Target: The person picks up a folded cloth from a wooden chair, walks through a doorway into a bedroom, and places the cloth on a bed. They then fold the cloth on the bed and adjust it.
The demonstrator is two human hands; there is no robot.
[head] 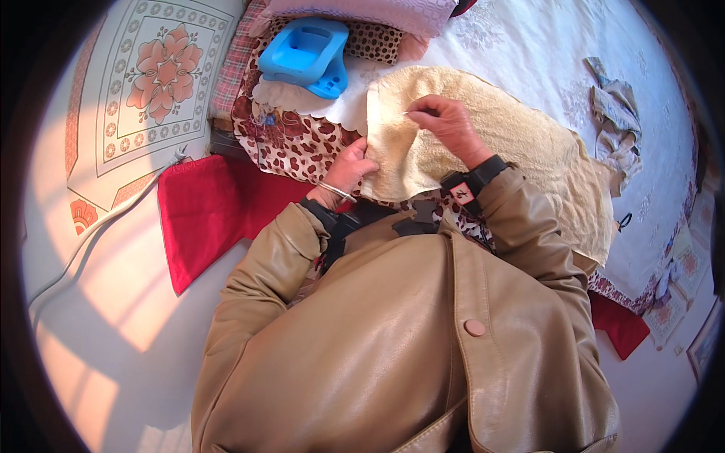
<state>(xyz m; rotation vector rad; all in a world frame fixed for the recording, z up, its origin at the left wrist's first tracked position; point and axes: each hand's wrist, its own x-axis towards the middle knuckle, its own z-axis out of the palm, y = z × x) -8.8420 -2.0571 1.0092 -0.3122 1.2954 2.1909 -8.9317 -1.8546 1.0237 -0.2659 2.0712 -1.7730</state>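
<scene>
A pale yellow terry towel (527,136) lies spread over the bed's edge in front of me. My left hand (346,170) pinches its near left edge between thumb and fingers. Above the towel's left part, my right hand (450,125) has its thumb and index finger pressed together. A thin, light sliver pokes out from those fingertips; it is too small to tell whether it is a needle or a thread end. The towel's far right end hangs past my right sleeve, partly hidden by it.
A blue plastic stand (303,56) sits beyond my left hand, by a lilac pillow (362,14). Crumpled grey cloth (617,124) lies on the white bedspread (538,51). Leopard-print fabric (300,141) and red cloth (198,221) edge the bed. A white cord (107,218) with a plug crosses the floor side.
</scene>
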